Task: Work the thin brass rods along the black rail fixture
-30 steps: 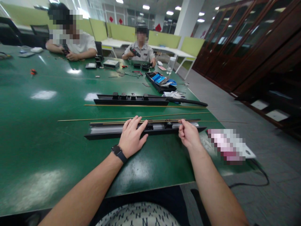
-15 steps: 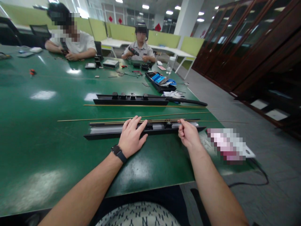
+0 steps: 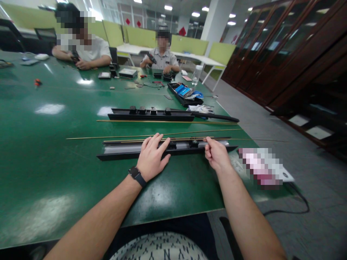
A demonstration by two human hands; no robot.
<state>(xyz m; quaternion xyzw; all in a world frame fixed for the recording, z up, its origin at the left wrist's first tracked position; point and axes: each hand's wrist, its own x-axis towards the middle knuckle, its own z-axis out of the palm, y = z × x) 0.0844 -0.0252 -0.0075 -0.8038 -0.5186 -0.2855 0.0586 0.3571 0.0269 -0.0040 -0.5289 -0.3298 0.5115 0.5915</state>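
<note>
A black track-like rail point(image 3: 121, 156) with a pale inner channel lies across the table in front of me. My left hand point(image 3: 152, 157) rests on it, fingers spread and palm down, a dark watch on the wrist. Thumb and forefinger of my right hand point(image 3: 218, 155) pinch a thin brass-coloured strip point(image 3: 187, 139) at the rail's back edge. Between my hands, black fittings point(image 3: 194, 143) sit in the rail. Just behind it lies another thin brass-coloured strip point(image 3: 119, 137), partly hidden by my left fingertips.
Beyond lies a second black rail point(image 3: 151, 117) with several fittings, a strip along its front. Farther back are gloves point(image 3: 200, 108) and a black tray point(image 3: 179, 96) of blue items. A blurred pink-and-white object point(image 3: 260, 166) lies at the right edge. Two people sit across the table.
My right hand has shifted very slightly to the left along the rail. My left hand stays put. Across the table, one person's hand has lowered toward the black parts.
</note>
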